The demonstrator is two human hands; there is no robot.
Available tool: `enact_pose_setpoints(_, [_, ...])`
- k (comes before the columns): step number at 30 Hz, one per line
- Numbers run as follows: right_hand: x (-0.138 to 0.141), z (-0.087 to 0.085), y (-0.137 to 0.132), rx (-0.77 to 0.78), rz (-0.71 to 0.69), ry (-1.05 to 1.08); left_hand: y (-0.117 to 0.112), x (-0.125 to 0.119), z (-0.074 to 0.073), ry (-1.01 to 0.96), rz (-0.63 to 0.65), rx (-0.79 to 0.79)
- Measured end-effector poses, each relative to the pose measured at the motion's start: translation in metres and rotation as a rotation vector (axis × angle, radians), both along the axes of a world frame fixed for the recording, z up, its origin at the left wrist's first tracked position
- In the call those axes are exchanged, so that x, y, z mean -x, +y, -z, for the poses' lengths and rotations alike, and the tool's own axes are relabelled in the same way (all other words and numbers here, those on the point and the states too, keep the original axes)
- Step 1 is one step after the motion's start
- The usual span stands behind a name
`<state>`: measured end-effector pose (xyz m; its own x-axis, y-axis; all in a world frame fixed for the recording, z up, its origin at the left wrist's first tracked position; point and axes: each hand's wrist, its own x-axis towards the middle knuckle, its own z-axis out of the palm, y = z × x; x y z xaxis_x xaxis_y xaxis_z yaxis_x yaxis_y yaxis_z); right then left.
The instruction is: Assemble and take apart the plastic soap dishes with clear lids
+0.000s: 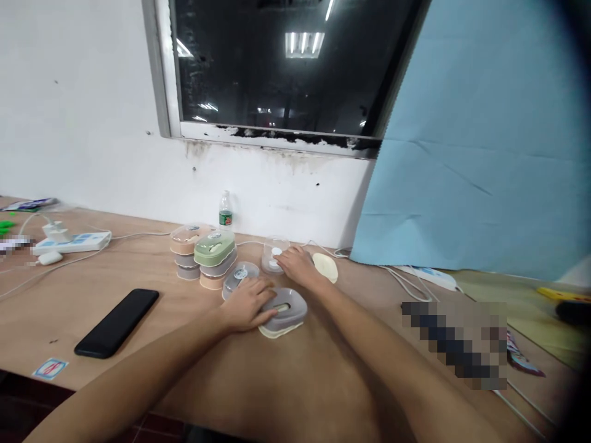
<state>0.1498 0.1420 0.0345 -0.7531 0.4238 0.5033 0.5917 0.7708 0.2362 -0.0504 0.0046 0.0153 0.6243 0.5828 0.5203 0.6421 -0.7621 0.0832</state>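
My left hand (249,303) lies on the near-left edge of a grey lidded box with a cream base (285,312) on the wooden table (194,344), fingers curled over its rim. My right hand (298,264) reaches farther back and rests its fingers on a clear lidded box (273,255). A clear grey lid (240,275) lies just behind my left hand. A cream oval piece (325,266) sits to the right of my right hand.
Stacked boxes stand at the back left: a green-lidded one (215,249) on grey and tan ones, a tan-lidded stack (187,241) beside it. A small bottle (225,211) stands by the wall. A black phone (117,322) lies left; power strips (71,243) and cables run along the back.
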Motion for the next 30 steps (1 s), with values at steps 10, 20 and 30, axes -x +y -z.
enact_pose_setpoints(10, [0.0, 0.011, 0.009, 0.106, -0.063, 0.075, 0.005, -0.003, 0.018, -0.008, 0.103, 0.123])
enact_pose_setpoints(20, [-0.063, 0.046, -0.062, 0.323, -0.171, 0.459, 0.007, -0.007, 0.019, -0.05, 0.129, 0.299])
enact_pose_setpoints(30, [-0.059, 0.035, -0.048, 0.708, -0.228, 0.076, 0.0, -0.015, 0.038, -0.148, -0.006, 0.483])
